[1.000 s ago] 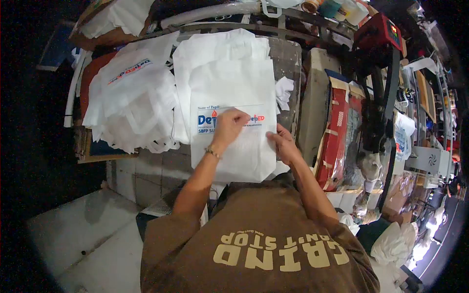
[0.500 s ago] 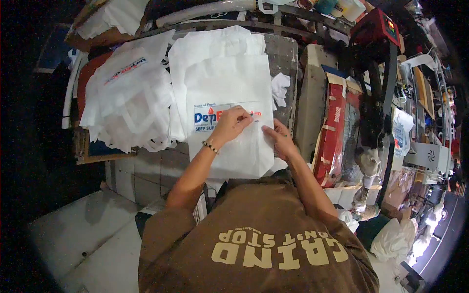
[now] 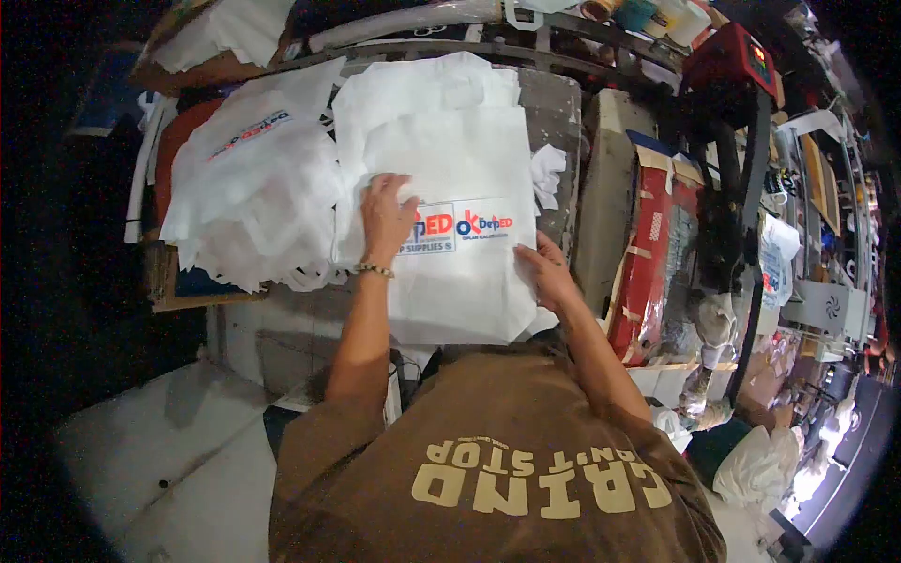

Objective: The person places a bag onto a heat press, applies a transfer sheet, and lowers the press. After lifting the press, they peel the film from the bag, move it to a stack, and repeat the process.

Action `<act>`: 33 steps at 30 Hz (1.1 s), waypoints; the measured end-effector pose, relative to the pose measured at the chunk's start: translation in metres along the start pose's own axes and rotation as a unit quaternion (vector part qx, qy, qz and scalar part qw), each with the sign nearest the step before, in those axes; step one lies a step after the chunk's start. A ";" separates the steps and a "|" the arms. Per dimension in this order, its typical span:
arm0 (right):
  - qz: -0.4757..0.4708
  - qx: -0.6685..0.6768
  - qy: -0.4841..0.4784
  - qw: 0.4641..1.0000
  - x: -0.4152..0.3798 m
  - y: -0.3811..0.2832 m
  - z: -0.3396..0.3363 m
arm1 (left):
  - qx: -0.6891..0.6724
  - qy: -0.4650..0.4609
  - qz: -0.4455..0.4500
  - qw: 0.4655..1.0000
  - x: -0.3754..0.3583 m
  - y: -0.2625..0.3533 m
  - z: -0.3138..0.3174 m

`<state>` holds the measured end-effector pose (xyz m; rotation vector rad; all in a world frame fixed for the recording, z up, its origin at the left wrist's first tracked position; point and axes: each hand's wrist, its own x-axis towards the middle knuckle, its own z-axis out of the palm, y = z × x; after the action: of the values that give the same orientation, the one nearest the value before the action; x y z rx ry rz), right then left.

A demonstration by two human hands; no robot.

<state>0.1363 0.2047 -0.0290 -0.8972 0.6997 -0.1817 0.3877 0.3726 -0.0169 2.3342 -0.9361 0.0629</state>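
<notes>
A white fabric bag (image 3: 450,300) with a blue and red "DepED" print lies on top of other white bags in front of me. Over the left part of the print, my left hand (image 3: 387,220) rests on the bag with its fingers apart, a beaded bracelet round the wrist. At the bag's right edge, my right hand (image 3: 549,270) grips the fabric between thumb and fingers. Another pile of printed white bags (image 3: 253,188) lies to the left.
A red press-like machine (image 3: 732,61) with a lit display stands at the upper right. Right of the bags is a long red panel (image 3: 643,249). A crumpled white scrap (image 3: 547,175) lies beside the stack. A cardboard box (image 3: 202,70) holding white material sits at the upper left.
My left hand has moved left from the middle of the print and its pinched fingers have opened, uncovering the right part of the print. My right hand stays at the bag's edge.
</notes>
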 end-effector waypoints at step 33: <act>0.013 0.011 0.024 1.000 0.038 0.001 -0.006 | 0.037 0.047 -0.112 0.992 -0.040 -0.022 -0.010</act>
<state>0.1616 0.1849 -0.0509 -0.8643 0.7516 -0.1874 0.3736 0.4149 -0.0310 2.4668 -0.6322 0.1181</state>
